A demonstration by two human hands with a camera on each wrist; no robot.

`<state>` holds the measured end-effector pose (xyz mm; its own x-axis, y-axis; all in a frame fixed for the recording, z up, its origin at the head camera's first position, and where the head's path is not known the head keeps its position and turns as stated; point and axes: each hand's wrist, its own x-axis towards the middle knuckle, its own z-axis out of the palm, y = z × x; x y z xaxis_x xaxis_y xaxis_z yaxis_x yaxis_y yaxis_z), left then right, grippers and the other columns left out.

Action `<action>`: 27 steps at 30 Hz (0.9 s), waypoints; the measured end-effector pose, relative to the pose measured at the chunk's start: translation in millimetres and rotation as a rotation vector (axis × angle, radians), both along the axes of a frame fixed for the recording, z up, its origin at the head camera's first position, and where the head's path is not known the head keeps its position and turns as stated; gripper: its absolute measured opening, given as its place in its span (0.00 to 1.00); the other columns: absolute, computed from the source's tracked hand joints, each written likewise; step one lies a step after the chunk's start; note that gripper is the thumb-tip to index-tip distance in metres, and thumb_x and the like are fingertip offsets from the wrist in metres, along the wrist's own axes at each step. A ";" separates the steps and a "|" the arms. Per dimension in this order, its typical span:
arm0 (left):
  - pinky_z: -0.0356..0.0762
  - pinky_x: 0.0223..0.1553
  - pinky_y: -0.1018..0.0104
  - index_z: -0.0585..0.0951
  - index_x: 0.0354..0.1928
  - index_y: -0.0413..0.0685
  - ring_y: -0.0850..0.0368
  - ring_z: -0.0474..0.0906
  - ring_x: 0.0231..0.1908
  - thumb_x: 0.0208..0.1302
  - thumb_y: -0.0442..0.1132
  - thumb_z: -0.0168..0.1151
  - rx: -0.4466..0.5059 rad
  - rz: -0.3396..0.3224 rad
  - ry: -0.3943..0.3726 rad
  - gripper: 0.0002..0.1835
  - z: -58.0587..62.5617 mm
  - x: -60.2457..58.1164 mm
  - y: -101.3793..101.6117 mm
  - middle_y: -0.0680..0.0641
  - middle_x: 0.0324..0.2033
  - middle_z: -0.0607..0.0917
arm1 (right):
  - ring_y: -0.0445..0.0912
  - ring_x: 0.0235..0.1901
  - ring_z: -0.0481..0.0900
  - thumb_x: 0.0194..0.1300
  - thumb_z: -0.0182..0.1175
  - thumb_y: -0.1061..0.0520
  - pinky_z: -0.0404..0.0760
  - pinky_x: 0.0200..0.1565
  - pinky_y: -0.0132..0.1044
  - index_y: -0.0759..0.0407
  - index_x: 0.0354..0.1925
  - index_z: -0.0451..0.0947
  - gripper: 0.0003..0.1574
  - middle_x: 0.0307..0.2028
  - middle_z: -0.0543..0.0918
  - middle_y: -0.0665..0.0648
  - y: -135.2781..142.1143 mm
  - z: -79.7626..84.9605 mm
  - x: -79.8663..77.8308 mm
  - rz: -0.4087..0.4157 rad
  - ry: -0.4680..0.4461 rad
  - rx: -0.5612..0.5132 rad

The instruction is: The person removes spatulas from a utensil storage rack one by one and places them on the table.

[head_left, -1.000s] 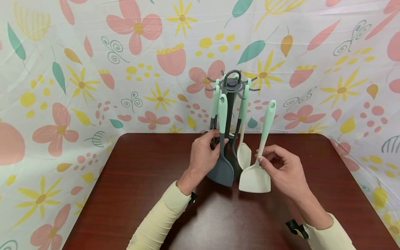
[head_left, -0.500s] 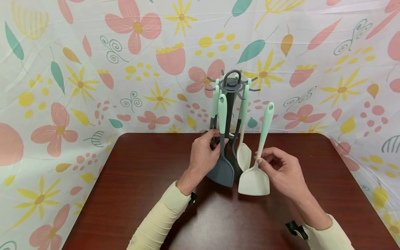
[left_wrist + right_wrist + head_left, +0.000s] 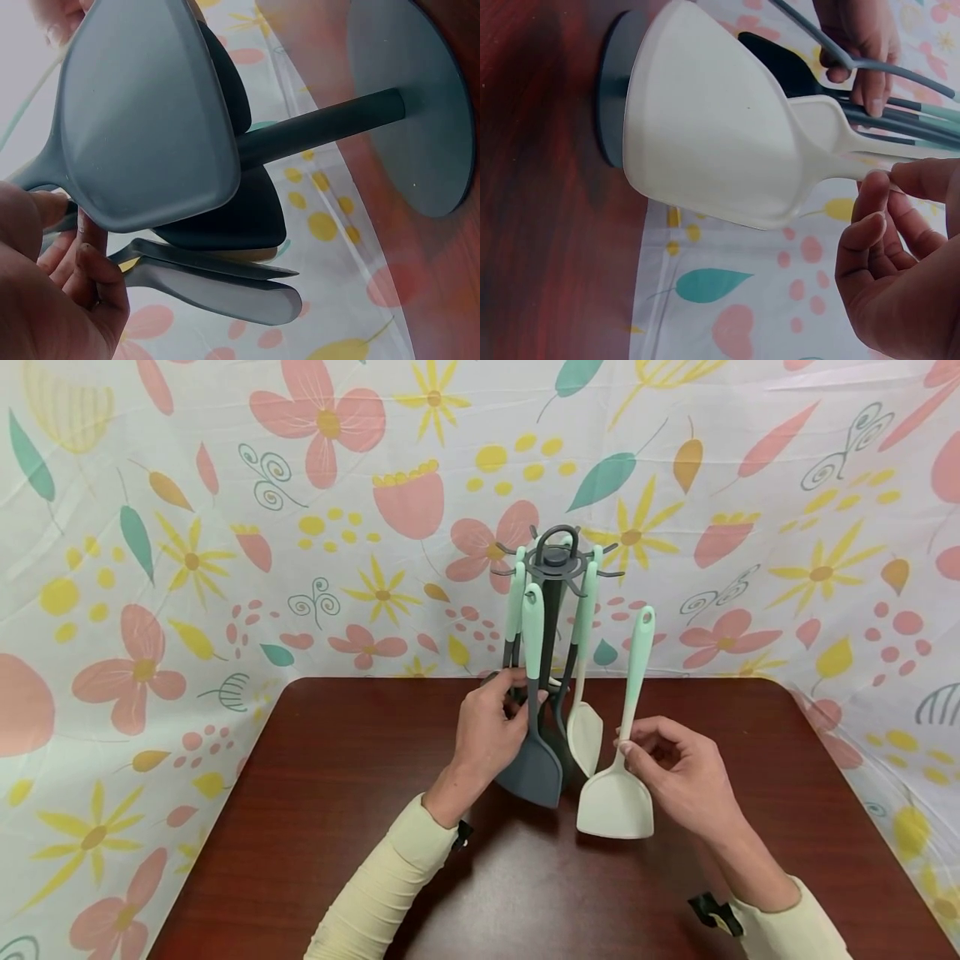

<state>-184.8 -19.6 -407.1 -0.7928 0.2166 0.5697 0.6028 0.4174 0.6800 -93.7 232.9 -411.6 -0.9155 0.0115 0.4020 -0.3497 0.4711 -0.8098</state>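
here, right hand [image 3: 681,772] pinches cream spatula [image 3: 617,803] by neck; left hand [image 3: 486,735] beside grey spatula [image 3: 534,774], hold unclear.

Soft glare lies on the table [image 3: 525,906], and the left wrist view washes out at upper left.

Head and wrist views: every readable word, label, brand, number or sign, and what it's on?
No readable text in any view.
Cream turner in the right hand: no lettering on the faces shown.
Dark gray turner: none visible.
Utensil rack: none visible.
Backdrop cloth: printed flowers, leaves and swirls, no lettering.
Black wrist device: too small to tell if it carries any marking.
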 end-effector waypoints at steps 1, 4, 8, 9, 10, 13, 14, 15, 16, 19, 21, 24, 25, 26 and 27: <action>0.75 0.25 0.69 0.85 0.56 0.50 0.66 0.77 0.24 0.73 0.43 0.71 0.001 -0.001 -0.001 0.13 0.1 0.1 0.2 0.49 0.46 0.91 | 0.43 0.23 0.77 0.68 0.72 0.68 0.74 0.23 0.31 0.55 0.46 0.88 0.11 0.29 0.85 0.56 0.8 -0.7 0.6 -0.001 -0.009 -0.004; 0.75 0.25 0.68 0.85 0.55 0.50 0.66 0.77 0.24 0.73 0.42 0.71 0.003 0.001 -0.004 0.13 0.1 0.3 0.7 0.49 0.46 0.91 | 0.42 0.22 0.77 0.68 0.71 0.67 0.73 0.22 0.32 0.55 0.45 0.88 0.11 0.28 0.84 0.56 2.9 -3.0 1.5 0.003 -0.028 -0.012; 0.75 0.25 0.68 0.85 0.55 0.50 0.66 0.77 0.24 0.73 0.42 0.71 0.008 0.003 -0.008 0.13 -0.1 0.6 1.1 0.49 0.46 0.91 | 0.42 0.21 0.76 0.69 0.70 0.67 0.73 0.21 0.33 0.57 0.45 0.87 0.08 0.26 0.83 0.57 5.5 -5.8 2.4 0.017 -0.050 -0.022; 0.75 0.25 0.68 0.85 0.55 0.49 0.66 0.77 0.24 0.73 0.42 0.71 0.010 0.002 -0.008 0.13 -0.1 0.5 0.9 0.49 0.46 0.91 | 0.42 0.21 0.75 0.70 0.70 0.66 0.72 0.21 0.34 0.57 0.45 0.87 0.08 0.26 0.82 0.57 6.0 -6.0 2.4 0.018 -0.055 -0.022; 0.76 0.26 0.68 0.85 0.55 0.49 0.66 0.77 0.24 0.73 0.42 0.71 0.012 0.002 -0.008 0.13 0.0 0.3 0.8 0.49 0.45 0.91 | 0.42 0.21 0.75 0.70 0.70 0.66 0.72 0.20 0.34 0.57 0.45 0.87 0.07 0.26 0.82 0.57 6.5 -6.2 2.4 0.018 -0.060 -0.023; 0.76 0.26 0.69 0.85 0.56 0.49 0.66 0.78 0.25 0.74 0.43 0.71 0.012 0.000 -0.006 0.13 -0.2 -0.3 0.7 0.49 0.46 0.91 | 0.43 0.21 0.74 0.71 0.69 0.65 0.71 0.19 0.35 0.57 0.45 0.87 0.06 0.26 0.82 0.57 8.5 -7.1 2.4 0.014 -0.071 -0.018; 0.76 0.26 0.69 0.85 0.56 0.49 0.66 0.78 0.25 0.74 0.43 0.71 0.012 0.000 -0.005 0.13 -0.2 -0.6 0.7 0.49 0.46 0.91 | 0.43 0.21 0.75 0.72 0.69 0.65 0.71 0.19 0.35 0.57 0.45 0.87 0.06 0.26 0.82 0.58 9.1 -7.7 2.4 0.014 -0.075 -0.016; 0.76 0.26 0.69 0.85 0.56 0.49 0.66 0.77 0.25 0.74 0.42 0.71 0.013 -0.001 -0.004 0.13 -0.3 -0.7 0.8 0.49 0.46 0.91 | 0.43 0.21 0.75 0.72 0.69 0.64 0.71 0.19 0.35 0.57 0.45 0.87 0.06 0.26 0.82 0.58 9.7 -8.3 2.3 0.012 -0.078 -0.014; 0.76 0.26 0.69 0.85 0.56 0.49 0.66 0.77 0.25 0.74 0.43 0.71 0.012 -0.001 -0.005 0.13 -0.6 -0.9 0.8 0.49 0.46 0.91 | 0.43 0.21 0.75 0.72 0.69 0.64 0.71 0.19 0.35 0.57 0.46 0.87 0.06 0.26 0.82 0.58 10.3 -9.1 2.3 0.012 -0.080 -0.012; 0.76 0.26 0.68 0.85 0.56 0.49 0.66 0.78 0.25 0.74 0.42 0.71 0.013 0.002 -0.005 0.13 -0.3 -0.2 1.4 0.50 0.46 0.91 | 0.43 0.21 0.75 0.73 0.69 0.64 0.72 0.19 0.35 0.57 0.46 0.87 0.06 0.25 0.82 0.58 11.9 -11.6 2.2 0.014 -0.088 -0.005; 0.76 0.26 0.69 0.85 0.56 0.49 0.66 0.78 0.25 0.74 0.42 0.71 0.011 0.006 -0.008 0.13 -0.2 0.5 1.7 0.50 0.47 0.91 | 0.43 0.21 0.76 0.73 0.68 0.64 0.72 0.19 0.35 0.57 0.46 0.87 0.05 0.26 0.82 0.58 12.8 -13.2 2.2 0.014 -0.095 -0.001; 0.76 0.26 0.69 0.85 0.56 0.49 0.66 0.78 0.25 0.73 0.42 0.72 0.012 0.011 -0.008 0.14 0.1 1.2 2.3 0.51 0.47 0.91 | 0.43 0.21 0.76 0.73 0.68 0.63 0.72 0.19 0.35 0.58 0.46 0.87 0.04 0.25 0.82 0.58 13.8 -15.1 2.2 0.009 -0.108 0.006; 0.76 0.26 0.69 0.85 0.56 0.49 0.66 0.78 0.25 0.73 0.42 0.72 0.012 0.012 -0.009 0.14 -0.1 1.4 2.4 0.51 0.47 0.91 | 0.43 0.21 0.76 0.74 0.68 0.63 0.72 0.19 0.35 0.58 0.46 0.87 0.04 0.25 0.82 0.58 14.3 -15.8 2.3 0.005 -0.111 0.008; 0.76 0.26 0.69 0.85 0.56 0.49 0.66 0.78 0.24 0.72 0.42 0.72 0.015 0.012 -0.010 0.14 -0.2 1.5 2.6 0.51 0.47 0.91 | 0.43 0.21 0.76 0.74 0.68 0.62 0.72 0.19 0.35 0.58 0.46 0.87 0.04 0.25 0.83 0.57 14.7 -16.6 2.3 0.001 -0.115 0.011; 0.76 0.26 0.69 0.85 0.56 0.49 0.66 0.77 0.24 0.72 0.41 0.72 0.018 0.011 -0.011 0.14 -0.2 1.6 2.9 0.51 0.47 0.91 | 0.43 0.21 0.76 0.74 0.68 0.62 0.72 0.19 0.35 0.58 0.46 0.87 0.04 0.25 0.83 0.57 15.2 -17.4 2.2 -0.004 -0.118 0.015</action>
